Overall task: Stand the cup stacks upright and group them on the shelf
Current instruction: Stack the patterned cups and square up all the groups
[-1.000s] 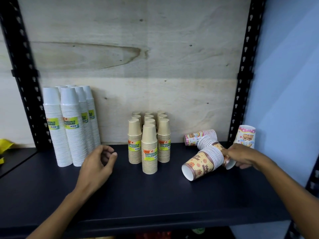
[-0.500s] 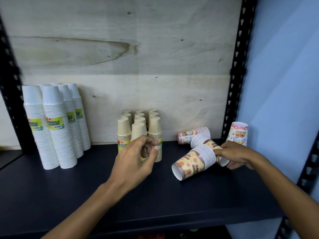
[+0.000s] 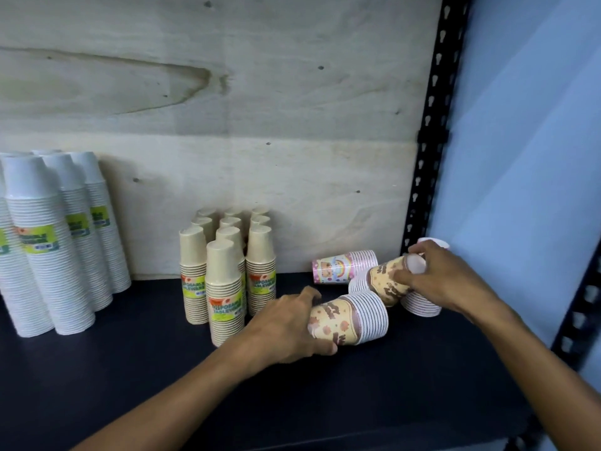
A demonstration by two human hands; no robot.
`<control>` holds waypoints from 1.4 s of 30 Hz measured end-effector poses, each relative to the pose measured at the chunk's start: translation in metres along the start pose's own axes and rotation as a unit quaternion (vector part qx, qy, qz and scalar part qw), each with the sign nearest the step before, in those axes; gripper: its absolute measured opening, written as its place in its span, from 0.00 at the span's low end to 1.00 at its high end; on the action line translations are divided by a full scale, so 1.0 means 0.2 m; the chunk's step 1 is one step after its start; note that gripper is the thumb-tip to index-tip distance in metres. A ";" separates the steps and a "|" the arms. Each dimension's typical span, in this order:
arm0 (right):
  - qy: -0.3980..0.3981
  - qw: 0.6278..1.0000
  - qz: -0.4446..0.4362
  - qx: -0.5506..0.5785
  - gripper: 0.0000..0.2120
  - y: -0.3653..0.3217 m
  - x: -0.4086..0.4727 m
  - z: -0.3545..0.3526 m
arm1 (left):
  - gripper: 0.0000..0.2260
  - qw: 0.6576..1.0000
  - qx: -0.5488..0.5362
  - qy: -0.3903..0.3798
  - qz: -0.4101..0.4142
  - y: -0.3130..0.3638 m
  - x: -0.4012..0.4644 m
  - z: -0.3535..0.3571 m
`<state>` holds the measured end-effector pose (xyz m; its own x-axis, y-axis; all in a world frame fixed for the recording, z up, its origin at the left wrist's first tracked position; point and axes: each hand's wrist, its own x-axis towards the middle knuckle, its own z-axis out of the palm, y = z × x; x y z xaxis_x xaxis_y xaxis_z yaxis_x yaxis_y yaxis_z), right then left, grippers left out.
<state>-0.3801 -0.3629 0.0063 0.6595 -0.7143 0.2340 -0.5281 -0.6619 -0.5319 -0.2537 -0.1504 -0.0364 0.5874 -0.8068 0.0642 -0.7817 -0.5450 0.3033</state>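
Observation:
Three printed cup stacks lie on their sides on the dark shelf (image 3: 130, 369) at the right. My left hand (image 3: 286, 327) grips the closed end of the nearest brown-patterned stack (image 3: 354, 317). My right hand (image 3: 445, 278) grips the closed end of a second brown-patterned stack (image 3: 383, 281), which tilts up to the right. Behind them lies a pink bear-print stack (image 3: 341, 266) against the back board. An upright pink stack (image 3: 422, 305) stands under my right hand, mostly hidden.
Several upright tan cup stacks (image 3: 224, 275) stand grouped at the shelf's middle. Tall white cup stacks (image 3: 55, 242) stand at the left. A black perforated post (image 3: 426, 135) and a blue wall (image 3: 527, 157) bound the right side.
My left hand moved right from the tan stacks and took hold of the nearest brown stack. My right hand shifted onto the second brown stack and raised its closed end.

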 end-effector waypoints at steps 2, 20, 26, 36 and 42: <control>-0.002 1.000 -0.010 -0.006 0.27 -0.02 0.02 -0.03 | 0.39 1.000 0.009 0.016 0.004 0.00 0.03 -0.05; -0.145 0.986 -0.076 -0.007 0.32 -0.05 0.11 -0.09 | 0.28 0.992 -0.059 0.061 0.094 0.13 0.37 -0.32; -0.155 0.984 -0.087 -0.003 0.34 -0.05 0.11 -0.10 | 0.32 0.989 -0.096 0.059 0.093 0.11 0.38 -0.28; -0.186 0.978 -0.094 -0.027 0.27 -0.06 0.15 -0.13 | 0.28 0.983 -0.169 0.007 0.076 0.12 0.35 -0.31; -0.069 0.996 -0.059 0.008 0.22 -0.03 0.23 -0.25 | 0.25 0.980 -0.199 0.012 -0.001 0.13 0.56 -0.43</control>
<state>-0.3720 -0.4032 0.0613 0.7845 -0.5925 0.1831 -0.4339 -0.7353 -0.5206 -0.1900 -0.2345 0.0612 0.5977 -0.7973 0.0841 -0.6398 -0.4112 0.6493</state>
